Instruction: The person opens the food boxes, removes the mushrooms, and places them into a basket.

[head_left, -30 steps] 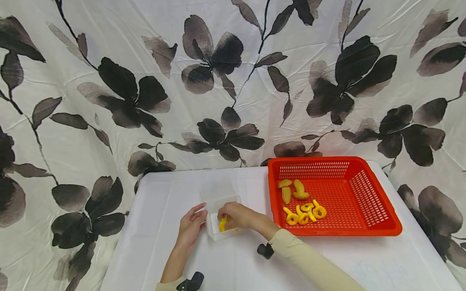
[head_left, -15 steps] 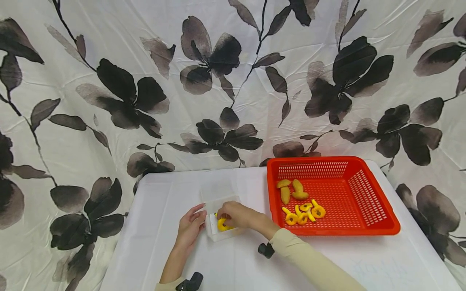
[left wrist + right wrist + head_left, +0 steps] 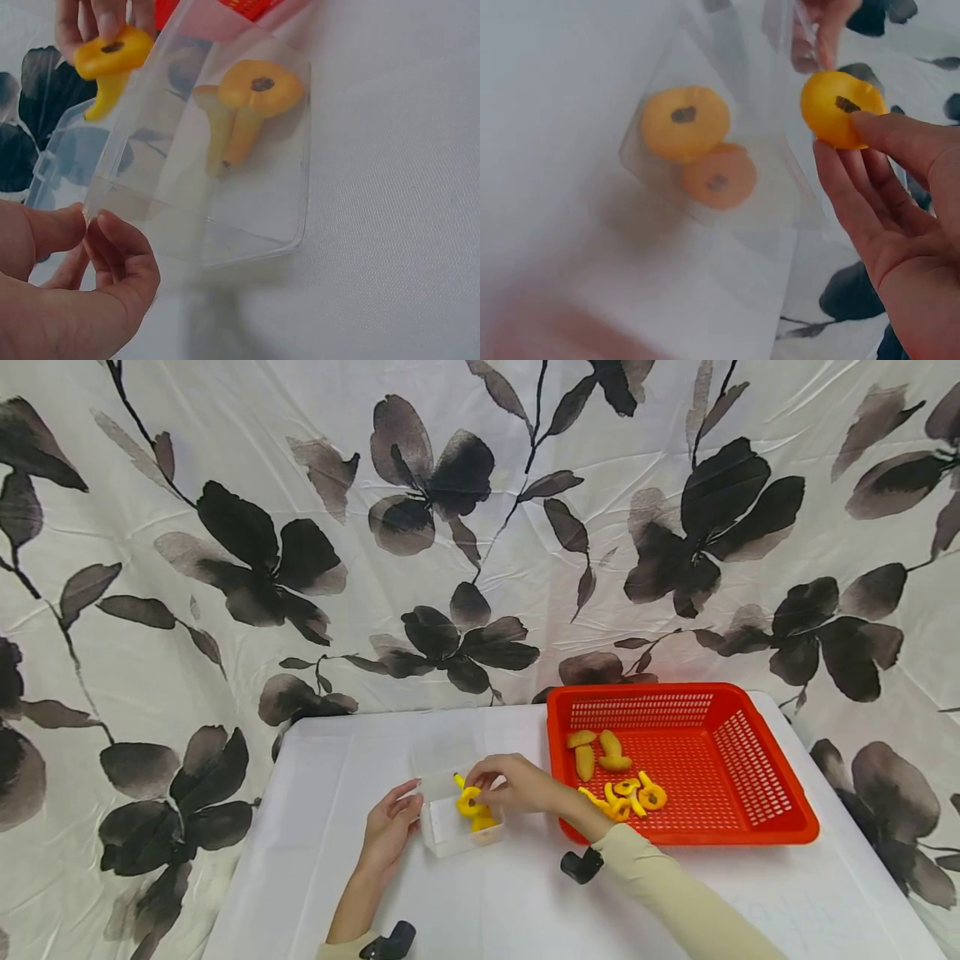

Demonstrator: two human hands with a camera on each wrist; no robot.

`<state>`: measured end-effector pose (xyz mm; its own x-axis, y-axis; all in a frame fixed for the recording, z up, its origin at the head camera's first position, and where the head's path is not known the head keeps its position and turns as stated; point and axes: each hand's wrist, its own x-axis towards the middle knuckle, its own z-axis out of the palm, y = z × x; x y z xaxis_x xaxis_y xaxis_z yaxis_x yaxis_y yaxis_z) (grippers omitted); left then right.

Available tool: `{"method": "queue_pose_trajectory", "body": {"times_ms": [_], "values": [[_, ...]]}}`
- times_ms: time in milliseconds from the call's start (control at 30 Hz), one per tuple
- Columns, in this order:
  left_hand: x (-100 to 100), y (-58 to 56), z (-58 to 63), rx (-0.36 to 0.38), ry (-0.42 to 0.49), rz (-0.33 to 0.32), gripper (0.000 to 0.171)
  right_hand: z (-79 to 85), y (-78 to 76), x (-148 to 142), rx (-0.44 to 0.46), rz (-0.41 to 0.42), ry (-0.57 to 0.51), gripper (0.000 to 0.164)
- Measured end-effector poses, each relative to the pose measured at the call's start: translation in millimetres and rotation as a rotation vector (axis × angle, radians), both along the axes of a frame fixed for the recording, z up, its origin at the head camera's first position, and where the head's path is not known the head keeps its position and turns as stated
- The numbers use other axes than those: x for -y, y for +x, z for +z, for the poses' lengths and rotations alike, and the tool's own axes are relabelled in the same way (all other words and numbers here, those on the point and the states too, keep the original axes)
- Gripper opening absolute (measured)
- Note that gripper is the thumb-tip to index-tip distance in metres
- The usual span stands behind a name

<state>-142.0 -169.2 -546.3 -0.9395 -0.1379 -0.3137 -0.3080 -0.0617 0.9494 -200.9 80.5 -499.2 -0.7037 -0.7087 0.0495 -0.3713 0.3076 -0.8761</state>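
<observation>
A clear plastic box with its lid folded back stands on the white table. My left hand pinches the box's left rim between thumb and fingers. Over the box, my right hand holds a yellow toy mushroom by its cap, thumb on the dark patch. The stem of this mushroom points away from the fingers in the left wrist view. Inside the box two more yellow toy mushrooms lie side by side, seen through the clear wall.
To the right stands a red perforated basket. Several yellow toy mushrooms and two brown toy mushrooms lie in its left part. A flower-printed cloth hangs behind the table.
My right hand has risen a little and shifted right within the box area, a yellow mushroom now showing clearly at its fingertips. The left hand stays at the box rim.
</observation>
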Motion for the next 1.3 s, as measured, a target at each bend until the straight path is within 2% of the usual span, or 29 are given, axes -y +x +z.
{"method": "queue_pose_trajectory", "body": {"times_ms": [467, 833, 1300], "values": [[1.6, 1.8, 1.6, -0.009, 0.013, -0.015, 0.044, 12.6, -13.5, -53.2, 0.099, -0.178, -0.092, 0.025], [2.2, 3.1, 4.1, 0.006, -0.03, -0.045, 0.044, 14.3, -18.5, -97.4, 0.2, -0.339, -0.159, 0.029], [1.8, 3.0, 2.8, 0.005, -0.009, -0.034, 0.046, 3.8, -28.5, -161.1, 0.255, -0.446, -0.165, 0.032]]}}
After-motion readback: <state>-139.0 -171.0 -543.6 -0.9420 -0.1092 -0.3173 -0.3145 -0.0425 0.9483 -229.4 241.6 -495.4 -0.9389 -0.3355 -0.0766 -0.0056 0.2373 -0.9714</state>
